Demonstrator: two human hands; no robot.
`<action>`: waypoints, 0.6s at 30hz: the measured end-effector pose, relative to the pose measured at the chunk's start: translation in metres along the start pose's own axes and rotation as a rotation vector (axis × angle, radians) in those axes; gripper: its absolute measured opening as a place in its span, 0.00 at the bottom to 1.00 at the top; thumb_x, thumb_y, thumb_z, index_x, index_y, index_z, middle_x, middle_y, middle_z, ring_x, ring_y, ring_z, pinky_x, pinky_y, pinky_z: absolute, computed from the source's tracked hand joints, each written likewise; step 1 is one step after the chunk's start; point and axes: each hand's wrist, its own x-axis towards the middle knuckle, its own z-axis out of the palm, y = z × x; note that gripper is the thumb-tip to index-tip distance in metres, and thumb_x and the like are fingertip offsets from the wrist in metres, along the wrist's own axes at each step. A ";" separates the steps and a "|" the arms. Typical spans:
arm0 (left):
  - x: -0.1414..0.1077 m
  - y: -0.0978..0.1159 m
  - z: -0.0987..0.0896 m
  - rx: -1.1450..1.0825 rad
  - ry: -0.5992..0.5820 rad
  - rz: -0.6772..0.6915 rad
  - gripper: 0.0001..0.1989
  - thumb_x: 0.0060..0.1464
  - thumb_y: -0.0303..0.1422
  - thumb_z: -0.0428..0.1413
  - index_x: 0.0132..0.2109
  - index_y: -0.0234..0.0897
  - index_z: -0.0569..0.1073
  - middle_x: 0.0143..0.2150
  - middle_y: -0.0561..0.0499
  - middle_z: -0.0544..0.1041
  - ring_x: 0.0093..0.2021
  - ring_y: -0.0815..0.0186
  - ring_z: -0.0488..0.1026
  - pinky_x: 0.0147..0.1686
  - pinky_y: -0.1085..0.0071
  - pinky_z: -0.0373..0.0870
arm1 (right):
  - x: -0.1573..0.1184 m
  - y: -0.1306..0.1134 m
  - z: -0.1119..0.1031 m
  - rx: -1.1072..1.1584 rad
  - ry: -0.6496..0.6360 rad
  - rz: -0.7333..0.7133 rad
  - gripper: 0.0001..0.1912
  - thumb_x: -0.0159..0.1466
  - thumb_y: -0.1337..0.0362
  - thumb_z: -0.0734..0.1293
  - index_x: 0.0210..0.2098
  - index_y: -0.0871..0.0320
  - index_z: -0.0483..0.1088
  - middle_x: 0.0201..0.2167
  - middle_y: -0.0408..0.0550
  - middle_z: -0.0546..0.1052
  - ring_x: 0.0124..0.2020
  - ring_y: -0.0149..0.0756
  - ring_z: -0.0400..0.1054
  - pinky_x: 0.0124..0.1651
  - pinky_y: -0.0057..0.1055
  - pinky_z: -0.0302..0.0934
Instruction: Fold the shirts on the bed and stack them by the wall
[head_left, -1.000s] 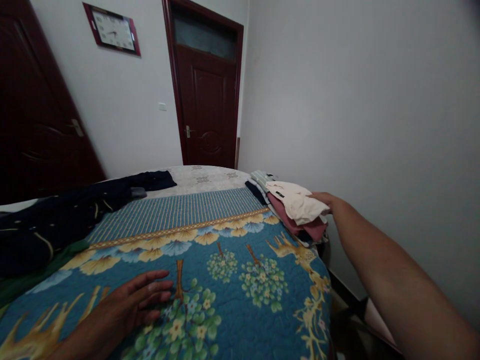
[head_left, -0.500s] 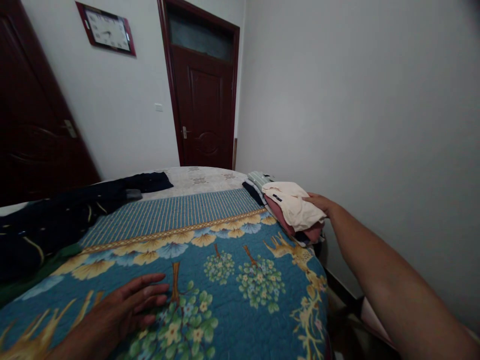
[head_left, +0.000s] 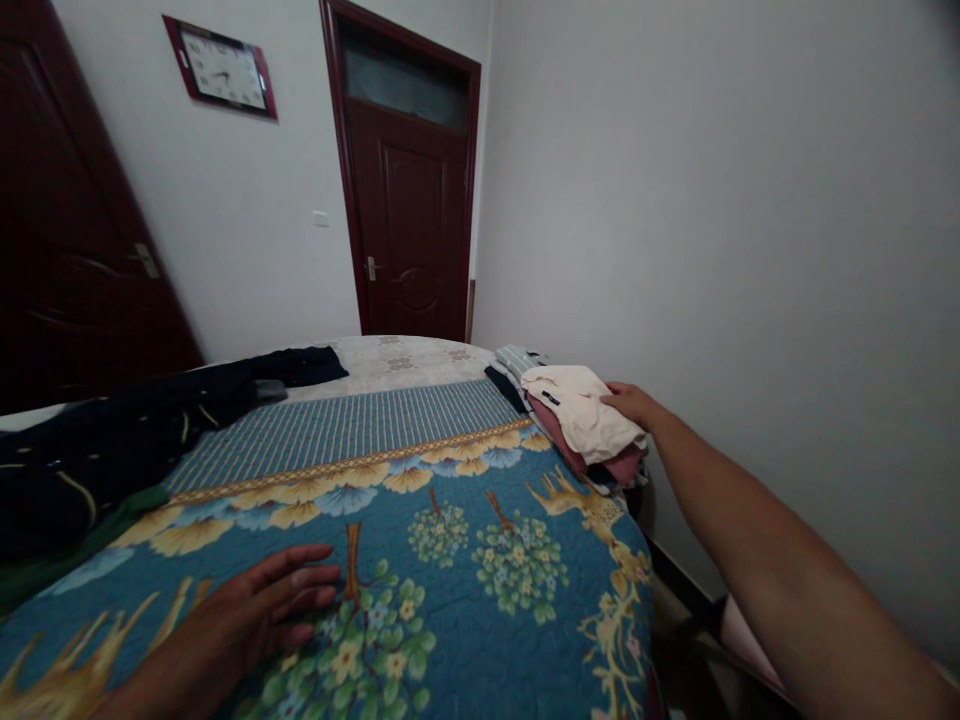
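My right hand (head_left: 631, 402) is at the wall-side edge of a folded cream shirt (head_left: 577, 400), its fingertips on the cloth, gripping that edge; part of the fingers is hidden. A small dark label shows on the shirt. Beneath it lies a pink folded garment (head_left: 559, 432), with darker cloth under that. Directly behind is a grey-green striped garment (head_left: 517, 360), folded on the pile. My left hand (head_left: 281, 598) hovers over or rests on the blue patterned quilt (head_left: 480, 640), fingers apart and holding nothing; whether it touches the quilt I cannot tell.
Dark navy clothing (head_left: 142, 430) lies spread at the left, over a green cloth (head_left: 97, 540). A pale wall (head_left: 712, 250) rises on the right, past the bed's edge. Two dark red doors and a wall clock (head_left: 223, 70) are farther back.
My right hand and the cream shirt have shifted slightly left on the pile. My left hand has stayed almost still. The view has tipped a little.
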 end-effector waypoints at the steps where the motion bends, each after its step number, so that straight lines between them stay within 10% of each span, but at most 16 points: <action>1: -0.001 0.000 0.000 0.009 0.001 0.004 0.31 0.45 0.44 0.77 0.55 0.39 0.82 0.58 0.34 0.84 0.56 0.45 0.84 0.41 0.63 0.85 | 0.010 0.004 -0.002 -0.010 -0.054 0.029 0.14 0.68 0.65 0.66 0.34 0.61 0.84 0.38 0.65 0.84 0.35 0.25 0.79 0.39 0.27 0.63; 18: 0.001 -0.003 -0.002 0.013 -0.016 0.021 0.33 0.46 0.47 0.77 0.56 0.39 0.81 0.58 0.35 0.84 0.53 0.47 0.84 0.41 0.63 0.84 | 0.056 0.062 -0.005 0.030 -0.250 0.006 0.19 0.57 0.66 0.79 0.49 0.59 0.82 0.43 0.52 0.87 0.38 0.41 0.81 0.38 0.28 0.74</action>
